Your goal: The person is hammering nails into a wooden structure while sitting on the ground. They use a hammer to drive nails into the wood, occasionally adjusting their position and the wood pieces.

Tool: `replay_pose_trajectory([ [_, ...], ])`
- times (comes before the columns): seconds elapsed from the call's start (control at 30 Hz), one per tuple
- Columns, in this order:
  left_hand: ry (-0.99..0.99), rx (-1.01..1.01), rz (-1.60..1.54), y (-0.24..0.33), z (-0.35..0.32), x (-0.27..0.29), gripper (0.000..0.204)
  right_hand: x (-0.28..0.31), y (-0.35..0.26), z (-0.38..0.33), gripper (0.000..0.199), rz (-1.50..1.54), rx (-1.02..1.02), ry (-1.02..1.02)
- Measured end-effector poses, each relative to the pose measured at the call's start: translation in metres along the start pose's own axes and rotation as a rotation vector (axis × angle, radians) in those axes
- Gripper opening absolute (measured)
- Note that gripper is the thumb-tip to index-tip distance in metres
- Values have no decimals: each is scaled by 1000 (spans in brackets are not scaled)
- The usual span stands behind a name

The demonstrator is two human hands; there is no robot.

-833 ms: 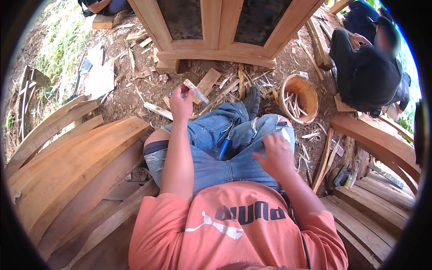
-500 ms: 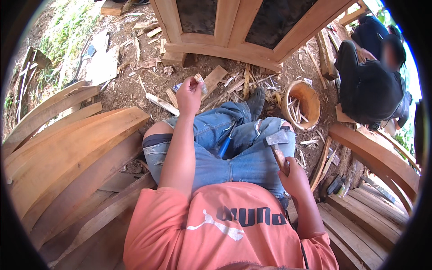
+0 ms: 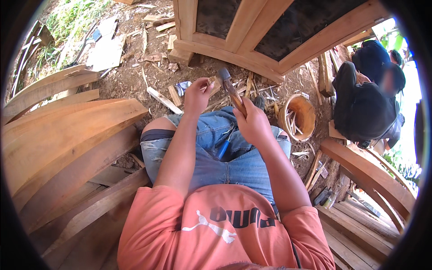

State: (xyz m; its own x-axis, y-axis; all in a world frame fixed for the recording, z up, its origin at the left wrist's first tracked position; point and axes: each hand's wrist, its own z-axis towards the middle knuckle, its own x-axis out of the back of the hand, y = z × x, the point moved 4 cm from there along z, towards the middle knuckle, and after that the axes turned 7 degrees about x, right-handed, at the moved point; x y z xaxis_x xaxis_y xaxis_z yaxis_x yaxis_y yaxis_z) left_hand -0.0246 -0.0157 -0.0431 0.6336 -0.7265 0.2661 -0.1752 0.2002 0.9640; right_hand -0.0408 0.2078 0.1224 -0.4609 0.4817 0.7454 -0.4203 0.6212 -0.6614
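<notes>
My right hand (image 3: 255,122) is closed round the wooden handle of a hammer (image 3: 235,94). Its grey metal head points up and away, just right of my left fingertips. My left hand (image 3: 198,95) is raised over my left knee, with thumb and fingers pinched together. Whatever small piece they hold is partly hidden and hard to tell from the wood scraps behind it. Between my thighs, on my jeans, lies a tool with a blue handle (image 3: 222,149); its thin metal shaft points away from me.
A wooden frame with dark panels (image 3: 225,43) stands ahead. A round bucket (image 3: 307,118) with wood sticks is right of my knee. Curved boards (image 3: 81,123) are stacked at left, more (image 3: 360,166) at right. Another person (image 3: 364,108) sits at far right. Wood scraps litter the ground.
My right hand has lifted the hammer from over my right thigh, up and left, close to my left hand. My left hand has moved slightly right and lower, still pinched. The view has shifted a little.
</notes>
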Motion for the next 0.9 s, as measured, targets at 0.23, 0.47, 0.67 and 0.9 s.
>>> replay_pose_trajectory([
  [0.23, -26, -2, 10, 5, 2, 2, 28, -6, -14, 20, 41, 8, 34, -10],
  [0.47, -71, 17, 38, 8, 1, 3, 32, -11, -16, 29, 39, -40, 43, -6],
  [0.67, -56, 20, 22, 13, 0, 5, 32, -14, -15, 36, 39, -34, 16, -13],
  [0.9, -42, 16, 49, 14, -1, 4, 33, -15, -14, 33, 40, -40, 29, 31],
])
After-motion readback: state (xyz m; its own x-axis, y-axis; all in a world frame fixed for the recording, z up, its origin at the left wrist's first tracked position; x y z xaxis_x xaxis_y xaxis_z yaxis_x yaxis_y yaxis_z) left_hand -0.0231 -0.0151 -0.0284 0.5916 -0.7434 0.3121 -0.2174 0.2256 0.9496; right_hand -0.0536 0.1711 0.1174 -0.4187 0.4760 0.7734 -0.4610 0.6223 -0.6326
